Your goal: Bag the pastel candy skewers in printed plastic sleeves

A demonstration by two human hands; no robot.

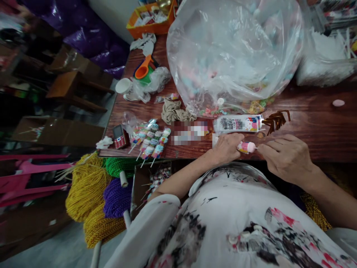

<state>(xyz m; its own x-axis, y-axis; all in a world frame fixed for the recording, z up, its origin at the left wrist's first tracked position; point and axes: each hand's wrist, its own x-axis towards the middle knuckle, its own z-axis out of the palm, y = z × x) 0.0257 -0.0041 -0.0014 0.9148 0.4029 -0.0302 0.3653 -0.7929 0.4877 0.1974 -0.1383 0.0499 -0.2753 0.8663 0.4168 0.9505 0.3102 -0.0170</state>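
Observation:
At the table's front edge, my left hand (pixel 227 148) is closed around a small printed plastic wrapper. A pink candy on a stick (pixel 251 147) sits partly in that wrapper, its rounded end showing towards the right. My right hand (pixel 287 158) is closed, pinching the thin stick of this candy. Just beyond my hands lies a stack of printed wrappers (pixel 237 123), and brown twist ties (pixel 276 121) are beside it. Several wrapped candy sticks (pixel 153 141) lie to the left on the tabletop.
A large clear bag of pastel candies (pixel 234 56) fills the back of the wooden table (pixel 315 111). A pink candy piece (pixel 338 102) lies at right. A mobile phone (pixel 119 137), tan cloth (pixel 174 111) and orange scoop (pixel 143 69) are at left. A box of candies (pixel 161 176) stands below the edge.

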